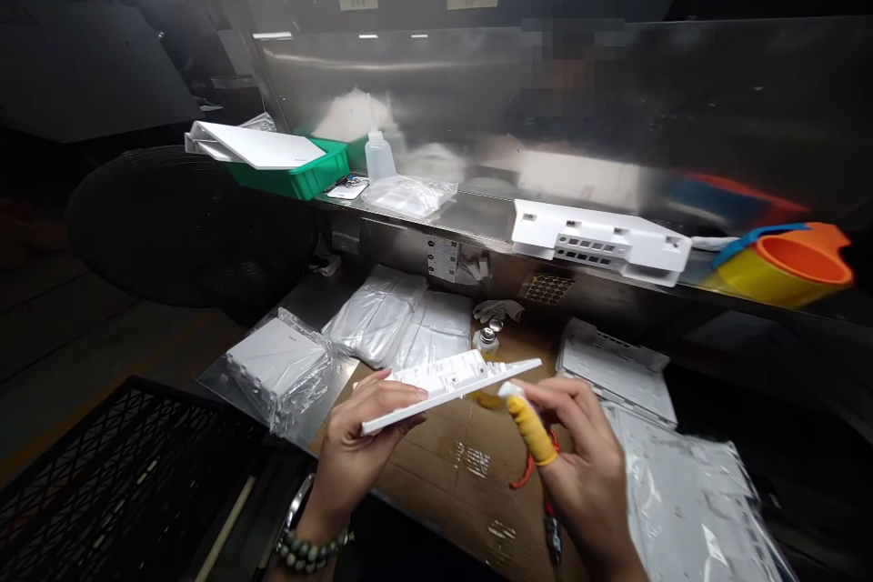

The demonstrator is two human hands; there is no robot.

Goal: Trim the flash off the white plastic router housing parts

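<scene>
My left hand (361, 450) grips a thin white plastic panel (450, 393) by its near left end, thumb on top and fingers beneath. The panel is tilted and seen nearly edge-on, with raised ribs on its upper face. Just off its right end, my right hand (579, 446) is closed, a yellow covering on the thumb. A small white wad (508, 390), perhaps cloth, shows between thumb tip and fingers. Below that hand, a red-handled tool (524, 473) lies on the cardboard (436, 473), partly hidden by the hand.
Bagged white panels (279, 359) lie left, more (696, 491) right. Clear plastic bags (382, 309) and a small pump bottle (486, 339) lie behind. The steel shelf (477, 214) bears a green bin (320, 173), a squeeze bottle (379, 156), a white housing (600, 241) and tape rolls (784, 277).
</scene>
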